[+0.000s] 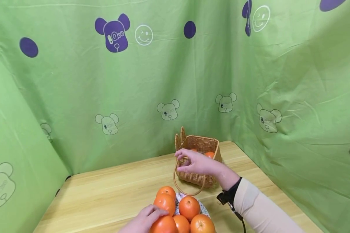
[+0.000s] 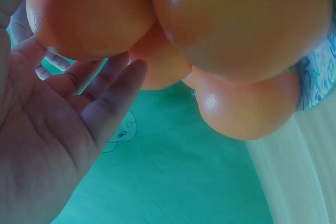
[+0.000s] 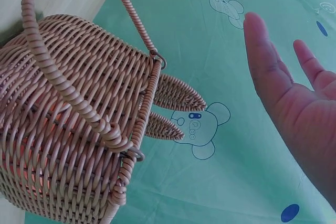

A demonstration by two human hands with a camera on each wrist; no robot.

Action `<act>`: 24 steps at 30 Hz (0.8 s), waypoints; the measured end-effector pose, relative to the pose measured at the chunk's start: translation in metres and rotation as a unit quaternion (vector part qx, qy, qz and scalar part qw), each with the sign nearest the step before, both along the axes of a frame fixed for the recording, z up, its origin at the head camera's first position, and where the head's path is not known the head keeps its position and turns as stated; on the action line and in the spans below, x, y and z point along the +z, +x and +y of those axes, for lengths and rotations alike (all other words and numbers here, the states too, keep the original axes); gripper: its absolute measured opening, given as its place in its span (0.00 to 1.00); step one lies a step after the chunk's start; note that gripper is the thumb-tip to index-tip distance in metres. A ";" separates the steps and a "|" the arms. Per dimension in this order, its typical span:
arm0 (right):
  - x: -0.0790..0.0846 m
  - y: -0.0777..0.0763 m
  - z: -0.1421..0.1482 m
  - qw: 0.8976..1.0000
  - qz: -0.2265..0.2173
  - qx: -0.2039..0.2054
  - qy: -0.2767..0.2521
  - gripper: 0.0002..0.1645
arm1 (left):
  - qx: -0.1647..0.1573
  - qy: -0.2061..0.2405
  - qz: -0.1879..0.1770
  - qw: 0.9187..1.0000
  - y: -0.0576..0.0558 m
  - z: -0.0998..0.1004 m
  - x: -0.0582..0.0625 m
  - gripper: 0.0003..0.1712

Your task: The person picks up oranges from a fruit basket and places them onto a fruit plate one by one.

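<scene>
My left hand (image 1: 145, 219) rests its fingers against the side of an orange (image 1: 165, 225) at the near left of a pile. In the left wrist view its fingers (image 2: 113, 100) reach along the underside of the fruit, loosely extended. Several oranges, among them one with its stem end up (image 1: 189, 208), sit on a patterned plate (image 1: 204, 211). Over the near side of a brown wicker basket (image 1: 192, 178) hovers my right hand (image 1: 199, 162), holding nothing, its fingers loosely bent and apart. Inside the basket, oranges (image 1: 209, 154) show past the hand.
The basket has two upright ear shapes (image 1: 179, 137) and a looped handle (image 1: 175, 181) hanging down toward the plate. Beneath everything is a light wooden table (image 1: 105, 191). Green printed cloth (image 1: 151, 74) hangs round its far and side edges.
</scene>
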State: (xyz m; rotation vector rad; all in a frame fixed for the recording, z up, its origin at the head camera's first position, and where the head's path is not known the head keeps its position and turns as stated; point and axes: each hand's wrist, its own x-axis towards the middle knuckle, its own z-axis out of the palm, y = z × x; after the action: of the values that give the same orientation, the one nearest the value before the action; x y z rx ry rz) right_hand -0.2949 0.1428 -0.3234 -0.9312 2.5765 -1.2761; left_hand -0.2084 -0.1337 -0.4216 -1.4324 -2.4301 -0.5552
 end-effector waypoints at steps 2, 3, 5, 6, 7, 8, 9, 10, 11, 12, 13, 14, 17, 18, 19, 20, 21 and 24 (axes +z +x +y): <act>-0.001 0.000 0.001 1.000 0.002 0.001 0.004 0.26 | 0.007 0.002 0.008 1.000 0.000 0.000 -0.001 0.31; -0.001 0.000 0.001 1.000 0.003 0.001 0.006 0.26 | 0.014 0.003 0.005 1.000 0.001 0.000 -0.001 0.31; -0.002 0.000 0.001 1.000 0.007 0.001 0.008 0.26 | 0.030 0.006 0.002 1.000 0.002 0.000 -0.001 0.32; -0.002 0.000 0.002 1.000 0.007 0.002 0.008 0.25 | 0.038 0.010 0.000 0.999 0.002 -0.001 0.000 0.33; -0.002 0.000 0.002 1.000 0.008 0.001 0.008 0.25 | 0.045 0.014 -0.002 0.999 0.003 -0.001 0.002 0.34; -0.003 0.000 0.002 1.000 0.009 0.001 0.007 0.25 | 0.050 0.019 -0.006 0.999 0.003 -0.001 0.004 0.35; -0.003 0.000 0.002 1.000 0.008 0.001 0.006 0.25 | 0.055 0.025 -0.008 0.998 0.003 -0.001 0.007 0.36; -0.002 0.000 0.002 1.000 0.009 0.001 0.006 0.25 | 0.059 0.028 -0.009 0.998 0.003 -0.001 0.010 0.37; -0.002 0.000 0.002 1.000 0.009 0.000 0.007 0.25 | 0.063 0.032 -0.014 0.997 0.003 -0.001 0.014 0.38; -0.002 0.000 0.002 1.000 0.009 -0.001 0.007 0.24 | 0.064 0.037 -0.026 0.997 0.003 0.000 0.017 0.39; -0.002 0.000 0.003 1.000 0.010 0.000 0.008 0.24 | 0.066 0.043 -0.037 0.996 0.003 0.000 0.021 0.39; -0.002 0.001 0.003 1.000 0.010 -0.001 0.009 0.24 | 0.073 0.049 -0.049 0.995 0.003 0.000 0.024 0.39; -0.001 0.002 0.003 1.000 0.016 -0.001 0.013 0.24 | 0.099 0.078 -0.103 0.987 0.001 0.001 0.033 0.39; -0.001 0.002 0.003 1.000 0.017 -0.001 0.013 0.24 | 0.110 0.091 -0.120 0.982 -0.001 0.001 0.035 0.39; -0.001 0.002 0.004 1.000 0.020 -0.001 0.015 0.25 | 0.125 0.105 -0.134 0.977 -0.002 0.002 0.037 0.38; 0.000 0.002 0.004 1.000 0.022 -0.001 0.015 0.25 | 0.140 0.118 -0.149 0.972 -0.004 0.002 0.039 0.38; 0.000 0.002 0.004 1.000 0.024 -0.001 0.015 0.24 | 0.153 0.134 -0.163 0.965 -0.006 0.003 0.042 0.38; 0.000 0.002 0.005 1.000 0.025 0.000 0.014 0.24 | 0.185 0.181 -0.191 0.947 -0.013 0.006 0.047 0.39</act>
State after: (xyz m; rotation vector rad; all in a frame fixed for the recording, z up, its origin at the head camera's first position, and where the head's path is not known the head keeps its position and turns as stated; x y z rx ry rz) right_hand -0.2925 0.1479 -0.3233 -0.9699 2.6246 -1.2281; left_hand -0.2213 -0.1282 -0.3750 -0.7483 -2.6015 -1.1958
